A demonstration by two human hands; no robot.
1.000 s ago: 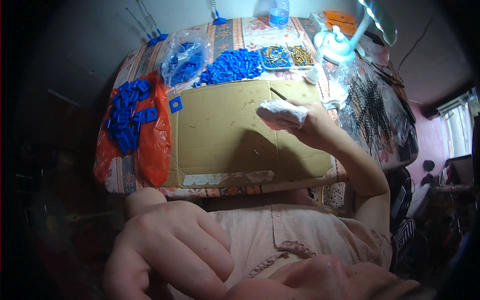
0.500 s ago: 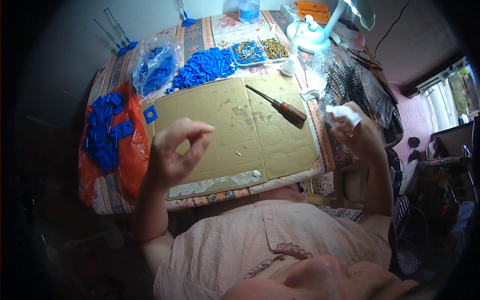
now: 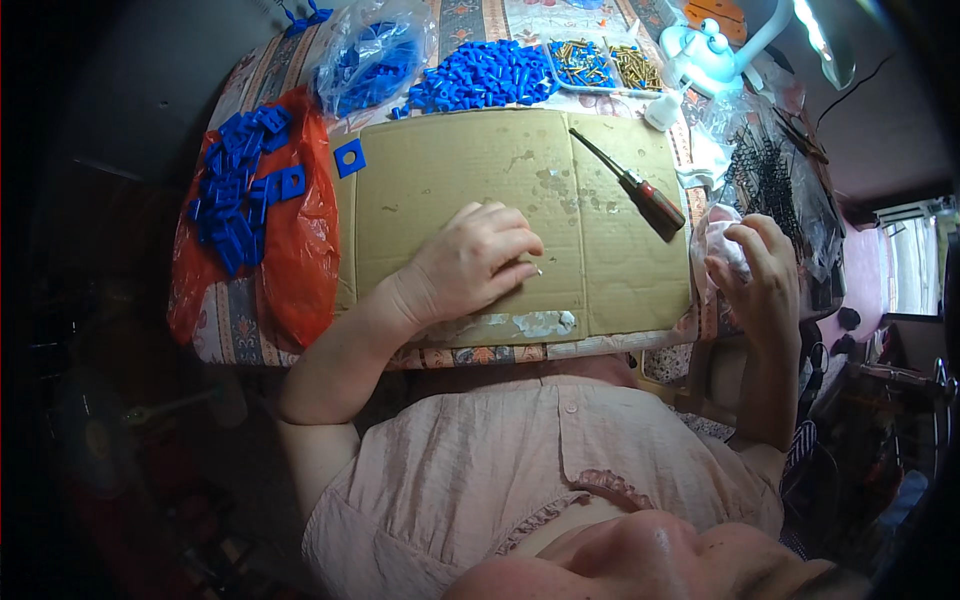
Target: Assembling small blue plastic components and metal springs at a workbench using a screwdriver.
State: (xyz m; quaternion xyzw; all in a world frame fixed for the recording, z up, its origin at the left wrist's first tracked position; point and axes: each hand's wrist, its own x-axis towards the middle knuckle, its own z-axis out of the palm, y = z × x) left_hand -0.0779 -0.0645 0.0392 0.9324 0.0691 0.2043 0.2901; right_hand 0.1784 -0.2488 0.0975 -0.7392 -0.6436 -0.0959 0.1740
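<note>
My left hand [image 3: 478, 255] is low over the cardboard sheet [image 3: 470, 150], its fingers bent and the thumb apart from the index finger. Beside the thumb tip lies a tiny white scrap [image 3: 540, 271]; the fingers do not appear closed on it. At the table's right edge my right hand [image 3: 762, 268] has its fingers and thumb around a crumpled white wad [image 3: 722, 240], tissue or cloth. A screwdriver [image 3: 640, 190] with a red and dark handle lies on the cardboard's right part. One square blue plastic piece [image 3: 349, 158] with a round hole rests on its far left corner.
Left, a red plastic bag [image 3: 305, 290] bears several blue pieces [image 3: 240, 170]. Behind the cardboard are a clear bag [image 3: 375, 60], a heap of blue caps [image 3: 480, 75], trays of brass-coloured parts [image 3: 635, 68] and a lamp [image 3: 708, 62]. Black springy parts [image 3: 760, 175] lie right.
My left hand has come down and rightward onto the cardboard, beside the scrap. My right hand has lowered the white wad to the table's edge. The whole view has shifted.
</note>
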